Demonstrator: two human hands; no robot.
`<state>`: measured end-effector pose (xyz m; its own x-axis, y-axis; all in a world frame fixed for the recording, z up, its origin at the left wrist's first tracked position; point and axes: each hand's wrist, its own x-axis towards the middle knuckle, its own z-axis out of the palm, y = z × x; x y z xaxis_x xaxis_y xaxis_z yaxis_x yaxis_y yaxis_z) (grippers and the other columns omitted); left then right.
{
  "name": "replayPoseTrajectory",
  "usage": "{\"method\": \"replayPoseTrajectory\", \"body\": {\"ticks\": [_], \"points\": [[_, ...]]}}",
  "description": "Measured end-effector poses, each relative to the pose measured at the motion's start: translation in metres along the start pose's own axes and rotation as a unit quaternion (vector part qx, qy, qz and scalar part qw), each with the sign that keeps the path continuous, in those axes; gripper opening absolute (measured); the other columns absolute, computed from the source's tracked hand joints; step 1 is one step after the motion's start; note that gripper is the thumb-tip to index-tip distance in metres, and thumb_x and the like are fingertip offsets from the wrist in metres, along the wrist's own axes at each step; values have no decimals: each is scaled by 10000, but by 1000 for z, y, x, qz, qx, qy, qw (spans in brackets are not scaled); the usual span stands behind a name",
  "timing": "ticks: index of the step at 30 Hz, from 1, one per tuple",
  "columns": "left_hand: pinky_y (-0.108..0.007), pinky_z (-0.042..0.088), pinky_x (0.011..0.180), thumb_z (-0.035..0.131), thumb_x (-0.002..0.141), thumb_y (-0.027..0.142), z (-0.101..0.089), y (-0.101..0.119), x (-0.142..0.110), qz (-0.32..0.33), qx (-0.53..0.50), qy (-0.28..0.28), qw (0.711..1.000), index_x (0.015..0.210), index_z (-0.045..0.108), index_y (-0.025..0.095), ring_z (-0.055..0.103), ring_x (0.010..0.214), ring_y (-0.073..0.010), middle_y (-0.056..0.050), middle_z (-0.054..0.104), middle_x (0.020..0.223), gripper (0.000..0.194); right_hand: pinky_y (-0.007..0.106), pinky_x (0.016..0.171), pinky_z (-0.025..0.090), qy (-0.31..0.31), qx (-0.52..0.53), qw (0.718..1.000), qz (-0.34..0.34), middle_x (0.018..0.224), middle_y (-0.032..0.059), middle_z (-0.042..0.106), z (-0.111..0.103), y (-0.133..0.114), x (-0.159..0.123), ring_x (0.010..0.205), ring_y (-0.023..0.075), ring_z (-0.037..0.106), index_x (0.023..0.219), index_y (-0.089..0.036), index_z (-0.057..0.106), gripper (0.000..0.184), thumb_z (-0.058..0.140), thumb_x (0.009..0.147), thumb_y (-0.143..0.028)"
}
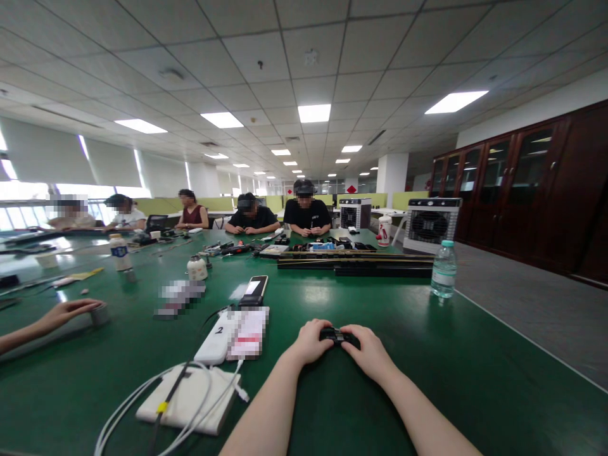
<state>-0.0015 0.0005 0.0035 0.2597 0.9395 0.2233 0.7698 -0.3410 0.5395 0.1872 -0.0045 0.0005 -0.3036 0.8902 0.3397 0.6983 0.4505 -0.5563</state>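
Just above the green table, or resting on it, is a small black oblong item [339,336] with a shiny metallic patch in its middle; its exact kind is too small to make out. My left hand [311,342] grips its left end, fingers curled round it. At the other end, my right hand [367,350] is closed on it too. The fingers hide both ends of the item. Left of my hands lie a white power bank [215,340] marked 2 and a dark phone [254,291].
A white pouch [190,402] with looped cables lies front left. A water bottle [443,271] stands to the right. Long black bars [356,263] lie across the table ahead. At left, another person's hand [76,309] touches a grey roll [99,314]. Several people sit beyond.
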Motion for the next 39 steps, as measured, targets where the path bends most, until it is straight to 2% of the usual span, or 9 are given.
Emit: {"method": "replayPoseTrajectory", "body": {"ticks": [8,17,23,31,39], "points": [[-378,418,991,649,712,331,-4,4,-3,-3,-16,-6,1000,1196,575,223,556,1111,-266,-55,632,1181,501,398,969,413,-11,-5,1000,-2,1109,40,675,-1,-2,-1,1079,243,568,990,-253,687,258,556,771,-292],[-371,441,961,644,723,335,-5,5,-3,-4,-5,-10,1000,1142,609,228,574,1072,-258,-46,655,1121,433,376,948,418,-14,-10,1000,-6,1089,43,680,-2,-3,-1,1049,234,575,978,-236,686,245,550,779,-279],[-365,437,978,662,712,317,-3,4,-3,-4,-14,-5,1000,1174,595,219,568,1095,-256,-48,643,1153,477,381,944,417,-10,0,1000,-12,1077,47,682,-1,-1,-1,1036,235,580,965,-233,688,238,555,772,-277],[-373,437,979,665,717,326,-3,5,-2,-12,-12,-3,1000,1129,622,230,576,1085,-262,-45,655,1132,426,390,951,425,44,29,998,-28,1055,52,690,-2,-2,1,1033,235,587,947,-234,683,227,534,786,-293],[-373,429,985,667,722,323,-6,7,-4,-16,-15,-7,1000,1139,621,216,571,1092,-262,-56,653,1138,433,392,940,446,107,67,992,5,1024,64,696,-3,-1,2,1014,236,611,956,-226,674,263,518,779,-341]]}}
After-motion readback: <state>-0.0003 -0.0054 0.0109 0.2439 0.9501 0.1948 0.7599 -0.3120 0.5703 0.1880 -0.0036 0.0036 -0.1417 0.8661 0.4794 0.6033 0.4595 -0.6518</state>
